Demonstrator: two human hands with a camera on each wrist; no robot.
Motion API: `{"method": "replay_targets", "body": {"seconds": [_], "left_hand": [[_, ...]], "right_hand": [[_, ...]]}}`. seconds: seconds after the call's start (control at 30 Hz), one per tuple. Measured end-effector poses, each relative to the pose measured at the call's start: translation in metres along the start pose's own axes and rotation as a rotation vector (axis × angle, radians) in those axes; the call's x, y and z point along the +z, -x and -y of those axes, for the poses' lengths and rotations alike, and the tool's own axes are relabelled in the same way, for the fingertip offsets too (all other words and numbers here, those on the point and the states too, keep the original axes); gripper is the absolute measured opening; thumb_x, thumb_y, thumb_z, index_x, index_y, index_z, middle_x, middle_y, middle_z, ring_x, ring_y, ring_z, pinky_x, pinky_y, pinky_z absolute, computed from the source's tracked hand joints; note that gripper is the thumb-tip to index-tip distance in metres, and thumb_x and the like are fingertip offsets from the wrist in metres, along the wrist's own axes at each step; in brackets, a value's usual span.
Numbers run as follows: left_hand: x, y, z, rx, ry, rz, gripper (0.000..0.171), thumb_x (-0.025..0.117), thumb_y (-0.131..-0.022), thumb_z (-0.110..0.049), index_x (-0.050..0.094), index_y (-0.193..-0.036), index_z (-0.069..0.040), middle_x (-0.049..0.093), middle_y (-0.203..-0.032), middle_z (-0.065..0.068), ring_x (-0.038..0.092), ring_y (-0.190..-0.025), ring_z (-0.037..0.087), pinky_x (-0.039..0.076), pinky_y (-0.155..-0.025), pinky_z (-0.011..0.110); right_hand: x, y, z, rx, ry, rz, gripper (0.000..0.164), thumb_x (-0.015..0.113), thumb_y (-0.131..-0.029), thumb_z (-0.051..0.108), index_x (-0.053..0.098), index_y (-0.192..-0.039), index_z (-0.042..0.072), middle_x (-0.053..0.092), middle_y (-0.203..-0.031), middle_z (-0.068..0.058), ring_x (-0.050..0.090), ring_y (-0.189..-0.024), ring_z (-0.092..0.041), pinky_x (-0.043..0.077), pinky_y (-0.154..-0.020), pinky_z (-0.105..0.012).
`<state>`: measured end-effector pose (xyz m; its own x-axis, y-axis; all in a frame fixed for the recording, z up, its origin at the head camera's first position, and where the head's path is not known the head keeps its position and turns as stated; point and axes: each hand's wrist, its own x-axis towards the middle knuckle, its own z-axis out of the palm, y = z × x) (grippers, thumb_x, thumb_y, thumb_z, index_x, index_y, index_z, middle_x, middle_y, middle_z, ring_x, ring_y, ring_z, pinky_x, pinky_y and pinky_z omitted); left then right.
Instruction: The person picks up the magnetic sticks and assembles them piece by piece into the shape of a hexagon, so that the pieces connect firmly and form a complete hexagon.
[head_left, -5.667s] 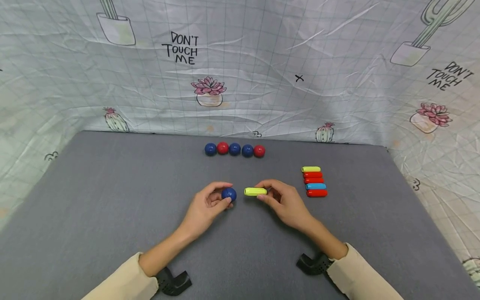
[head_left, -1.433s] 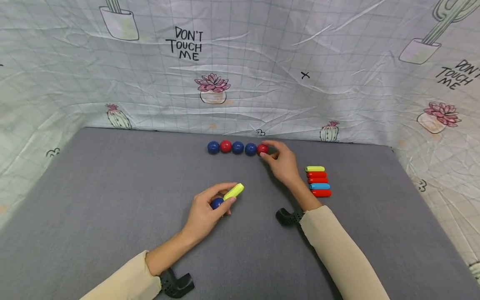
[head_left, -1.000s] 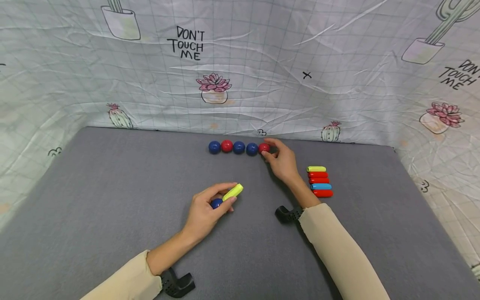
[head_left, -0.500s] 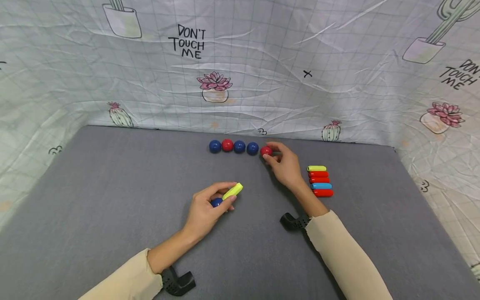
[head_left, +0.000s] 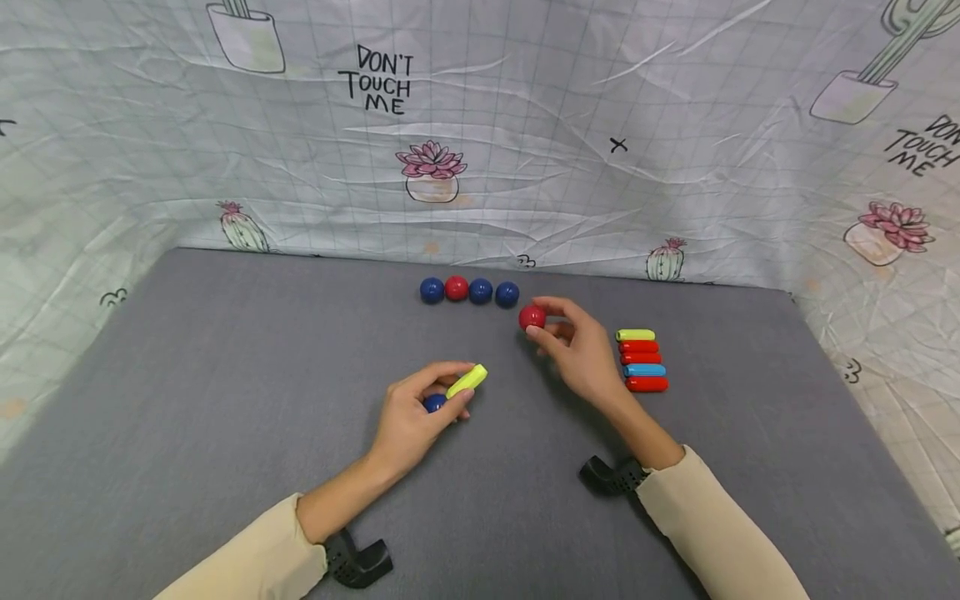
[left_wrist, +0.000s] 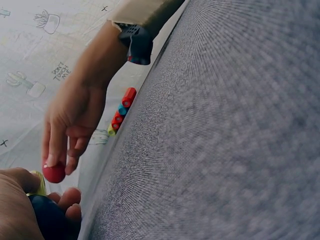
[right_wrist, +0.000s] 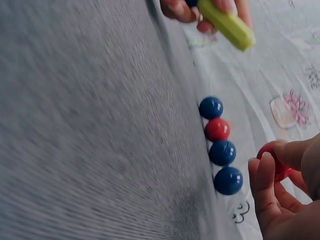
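Note:
My left hand (head_left: 405, 417) holds two things at once. A dark blue ball (head_left: 433, 403) sits in its curled fingers, and a short yellow tube (head_left: 468, 380) is pinched between thumb and fingertips, slanting up to the right. Fingers partly cover the ball. To the right and farther back, my right hand (head_left: 583, 354) pinches a glossy red ball (head_left: 532, 317) between thumb and fingers. In the left wrist view that red ball (left_wrist: 54, 172) hangs just beyond the left hand. The right wrist view shows the yellow tube (right_wrist: 230, 27) sticking out from the left hand's fingers.
Along the back of the grey table (head_left: 247, 350) stands a row of balls: a blue ball (head_left: 432, 290), a red ball (head_left: 456, 288) and two more blue ones. Right of my right hand lies a stack of tubes: a yellow tube (head_left: 635, 335), several red ones and a blue tube (head_left: 644, 370).
The yellow tube went from my right hand into my left, beside the blue ball. Then my right hand took the red ball from the row's right end and drew it toward me.

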<state>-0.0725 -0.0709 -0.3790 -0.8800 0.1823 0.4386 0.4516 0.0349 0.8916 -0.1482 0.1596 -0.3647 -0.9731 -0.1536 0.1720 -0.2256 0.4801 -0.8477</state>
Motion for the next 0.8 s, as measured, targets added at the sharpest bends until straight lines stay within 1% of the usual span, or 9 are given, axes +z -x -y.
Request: {"method": "replay_targets", "body": {"seconds": [0.17, 0.27, 0.37, 0.43, 0.47, 0.57, 0.67, 0.7, 0.8], "left_hand": [[0.0, -0.001, -0.002, -0.01, -0.007, 0.002, 0.028, 0.066, -0.084, 0.012, 0.063, -0.111, 0.008, 0.065, -0.088, 0.018, 0.063, -0.061, 0.03, 0.054, -0.057, 0.03], [0.0, -0.001, -0.003, -0.012, -0.005, 0.005, 0.027, 0.066, -0.084, 0.012, 0.063, -0.111, 0.009, 0.065, -0.088, 0.018, 0.063, -0.061, 0.03, 0.054, -0.057, 0.03], [0.0, -0.001, -0.003, -0.018, -0.002, 0.007, 0.027, 0.066, -0.084, 0.012, 0.062, -0.111, 0.009, 0.065, -0.089, 0.019, 0.063, -0.061, 0.031, 0.054, -0.057, 0.03], [0.0, -0.001, -0.003, -0.023, -0.001, 0.006, 0.027, 0.065, -0.084, 0.013, 0.062, -0.111, 0.009, 0.064, -0.089, 0.019, 0.063, -0.061, 0.031, 0.054, -0.057, 0.03], [0.0, 0.0, -0.003, -0.026, 0.001, 0.005, 0.027, 0.065, -0.084, 0.012, 0.062, -0.111, 0.009, 0.064, -0.089, 0.019, 0.063, -0.061, 0.031, 0.054, -0.057, 0.03], [0.0, 0.0, -0.002, -0.024, 0.007, 0.004, 0.027, 0.065, -0.084, 0.013, 0.062, -0.111, 0.009, 0.064, -0.089, 0.019, 0.063, -0.061, 0.031, 0.054, -0.057, 0.031], [0.0, -0.001, -0.001, -0.019, 0.011, 0.005, 0.027, 0.065, -0.084, 0.012, 0.062, -0.111, 0.009, 0.064, -0.089, 0.019, 0.063, -0.06, 0.031, 0.054, -0.057, 0.032], [0.0, -0.001, -0.001, -0.017, 0.011, 0.006, 0.027, 0.065, -0.084, 0.013, 0.062, -0.11, 0.009, 0.064, -0.089, 0.019, 0.063, -0.06, 0.031, 0.054, -0.057, 0.032], [0.0, -0.001, -0.001, -0.017, 0.009, 0.006, 0.027, 0.065, -0.084, 0.013, 0.062, -0.11, 0.009, 0.065, -0.088, 0.018, 0.062, -0.059, 0.031, 0.054, -0.057, 0.031]], "right_hand": [[0.0, 0.01, 0.005, -0.003, -0.055, 0.038, 0.041, 0.069, -0.09, 0.021, 0.057, -0.129, 0.014, 0.064, -0.106, -0.007, 0.064, -0.074, -0.024, 0.052, -0.063, -0.034], [0.002, 0.016, 0.006, 0.0, -0.094, 0.054, 0.041, 0.069, -0.09, 0.021, 0.057, -0.128, 0.014, 0.064, -0.105, -0.008, 0.064, -0.075, -0.023, 0.053, -0.065, -0.037], [0.005, 0.021, 0.006, -0.018, -0.137, 0.068, 0.041, 0.069, -0.09, 0.016, 0.057, -0.128, 0.01, 0.064, -0.104, -0.01, 0.064, -0.075, -0.024, 0.054, -0.066, -0.038], [0.007, 0.025, 0.015, -0.033, -0.167, 0.078, 0.041, 0.069, -0.089, 0.009, 0.056, -0.127, 0.005, 0.063, -0.107, -0.013, 0.064, -0.076, -0.027, 0.054, -0.067, -0.041], [0.009, 0.027, 0.015, -0.042, -0.175, 0.082, 0.041, 0.069, -0.089, 0.008, 0.056, -0.127, 0.004, 0.062, -0.109, -0.011, 0.064, -0.077, -0.027, 0.054, -0.067, -0.041], [0.011, 0.032, 0.03, -0.058, -0.188, 0.096, 0.04, 0.068, -0.088, 0.001, 0.056, -0.126, 0.0, 0.061, -0.113, -0.013, 0.064, -0.076, -0.03, 0.053, -0.067, -0.047], [0.011, 0.035, 0.037, -0.067, -0.18, 0.105, 0.04, 0.067, -0.088, 0.001, 0.055, -0.126, -0.001, 0.061, -0.113, -0.013, 0.064, -0.074, -0.031, 0.053, -0.066, -0.047], [0.01, 0.037, 0.042, -0.067, -0.178, 0.11, 0.039, 0.067, -0.088, -0.001, 0.055, -0.126, -0.002, 0.061, -0.113, -0.015, 0.063, -0.074, -0.034, 0.053, -0.066, -0.047], [0.011, 0.039, 0.047, -0.065, -0.179, 0.127, 0.04, 0.067, -0.088, -0.001, 0.055, -0.126, -0.002, 0.06, -0.114, -0.015, 0.063, -0.076, -0.036, 0.053, -0.066, -0.043]]}}
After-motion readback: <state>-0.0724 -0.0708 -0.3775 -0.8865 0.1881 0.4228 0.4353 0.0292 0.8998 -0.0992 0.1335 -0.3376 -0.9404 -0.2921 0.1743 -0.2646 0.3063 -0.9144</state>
